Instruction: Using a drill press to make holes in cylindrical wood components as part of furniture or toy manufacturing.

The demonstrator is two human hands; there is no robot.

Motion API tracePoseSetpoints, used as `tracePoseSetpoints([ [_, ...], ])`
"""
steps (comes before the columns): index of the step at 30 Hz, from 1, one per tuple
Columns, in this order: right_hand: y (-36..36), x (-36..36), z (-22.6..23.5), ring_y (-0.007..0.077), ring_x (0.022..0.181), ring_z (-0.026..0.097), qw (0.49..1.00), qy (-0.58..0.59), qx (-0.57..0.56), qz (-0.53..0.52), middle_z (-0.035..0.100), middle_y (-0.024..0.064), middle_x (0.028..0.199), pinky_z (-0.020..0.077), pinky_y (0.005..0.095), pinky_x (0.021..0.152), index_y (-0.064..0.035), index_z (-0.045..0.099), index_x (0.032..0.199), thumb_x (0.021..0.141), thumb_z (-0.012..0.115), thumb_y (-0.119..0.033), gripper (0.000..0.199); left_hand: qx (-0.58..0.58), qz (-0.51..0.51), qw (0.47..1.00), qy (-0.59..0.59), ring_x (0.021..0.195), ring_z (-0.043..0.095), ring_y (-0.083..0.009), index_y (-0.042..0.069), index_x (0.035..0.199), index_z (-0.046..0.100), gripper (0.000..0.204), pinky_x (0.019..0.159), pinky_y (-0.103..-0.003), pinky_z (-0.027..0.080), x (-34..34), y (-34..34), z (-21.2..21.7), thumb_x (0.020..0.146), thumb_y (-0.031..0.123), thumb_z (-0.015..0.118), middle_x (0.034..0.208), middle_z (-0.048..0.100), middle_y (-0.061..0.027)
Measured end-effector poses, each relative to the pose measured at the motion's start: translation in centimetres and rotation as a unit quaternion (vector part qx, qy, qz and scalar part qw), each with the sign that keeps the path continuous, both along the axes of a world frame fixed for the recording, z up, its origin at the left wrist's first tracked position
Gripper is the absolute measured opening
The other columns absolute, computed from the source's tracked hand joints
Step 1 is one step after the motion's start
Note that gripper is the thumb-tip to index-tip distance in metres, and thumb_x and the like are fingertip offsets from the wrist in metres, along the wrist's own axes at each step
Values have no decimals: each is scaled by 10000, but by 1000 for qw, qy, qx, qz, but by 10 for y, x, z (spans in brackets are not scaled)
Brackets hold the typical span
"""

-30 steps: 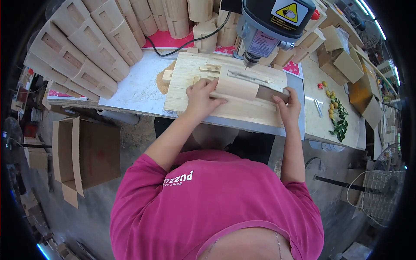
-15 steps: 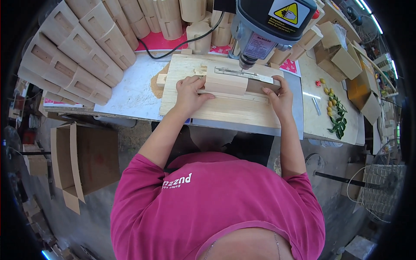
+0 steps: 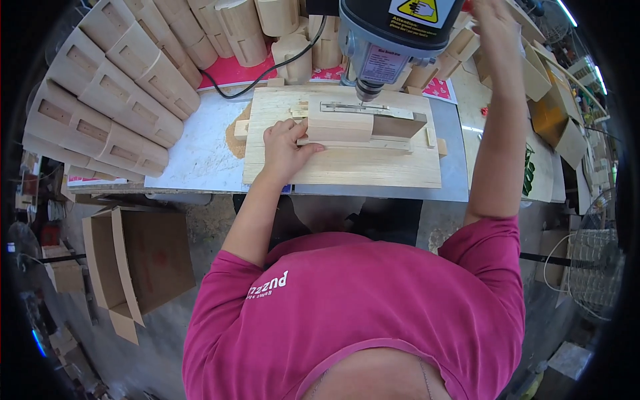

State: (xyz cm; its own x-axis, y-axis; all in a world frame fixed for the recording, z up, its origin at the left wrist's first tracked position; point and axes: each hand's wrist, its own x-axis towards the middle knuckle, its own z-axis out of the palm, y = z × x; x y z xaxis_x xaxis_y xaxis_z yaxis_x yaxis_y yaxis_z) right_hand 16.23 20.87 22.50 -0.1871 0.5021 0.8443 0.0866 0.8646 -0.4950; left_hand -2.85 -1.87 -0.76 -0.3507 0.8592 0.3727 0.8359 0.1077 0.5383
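Note:
My left hand (image 3: 287,147) grips the left end of a pale wooden block (image 3: 340,125), its thumb lying along the near side. A slotted metal strip (image 3: 353,109) lies over the block's top, and a brown-grey flat-faced piece (image 3: 399,127) extends from its right end. All this rests on a light wooden board (image 3: 347,172). Above the strip hangs the chuck (image 3: 367,89) of a bench drill press (image 3: 393,33). My right hand (image 3: 495,20) is raised beside the machine's right side, close to a red knob (image 3: 467,5); its fingers are partly cut off and blurred.
Rows of carved wooden pieces (image 3: 120,90) stand at the far left and behind. A black cable (image 3: 267,72) curves across the bench. Cardboard boxes (image 3: 573,123) and green leaves (image 3: 529,162) are on the right. An open carton (image 3: 157,257) sits on the floor at left.
My right hand has left the brown-grey piece's right end and moved up and right to the drill press's side. My left hand keeps its hold on the block.

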Motion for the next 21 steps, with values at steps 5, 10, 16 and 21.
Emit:
tracePoseSetpoints([
  [5, -35, -22, 9, 201, 686, 535, 993, -116, 2, -34, 552, 168, 716, 412, 302, 636, 27, 561, 811, 884, 483, -228, 277, -12, 11, 1000, 1, 811, 502, -192, 177, 1046, 641, 511, 786, -358, 314, -1, -1, -2, 582, 356, 759, 736, 519, 11],
  [10, -66, 21, -8, 103, 662, 515, 973, -173, 96, -121, 607, 14, 720, 401, 231, 619, -36, 644, 954, 904, 518, -244, 248, 1, -2, 1000, -5, 785, 505, -194, 167, 1025, 647, 489, 765, -352, 320, -1, 3, -3, 587, 355, 758, 722, 515, 9],
  [16, -116, 30, -62, 179, 470, 489, 988, -129, -4, -89, 541, 98, 567, 396, 257, 483, -12, 646, 860, 867, 560, -147, 160, 5, 4, 1000, -4, 759, 505, -193, 153, 1011, 649, 488, 740, -352, 324, -3, -2, -5, 579, 350, 763, 700, 507, 7],
  [21, -118, 29, -100, 167, 518, 542, 997, -65, -5, -45, 590, 115, 655, 407, 255, 491, 30, 628, 877, 858, 540, -59, 127, 9, -2, 1000, -9, 748, 501, -194, 143, 1008, 650, 490, 735, -351, 323, -3, 1, -5, 578, 347, 765, 695, 503, 6],
])
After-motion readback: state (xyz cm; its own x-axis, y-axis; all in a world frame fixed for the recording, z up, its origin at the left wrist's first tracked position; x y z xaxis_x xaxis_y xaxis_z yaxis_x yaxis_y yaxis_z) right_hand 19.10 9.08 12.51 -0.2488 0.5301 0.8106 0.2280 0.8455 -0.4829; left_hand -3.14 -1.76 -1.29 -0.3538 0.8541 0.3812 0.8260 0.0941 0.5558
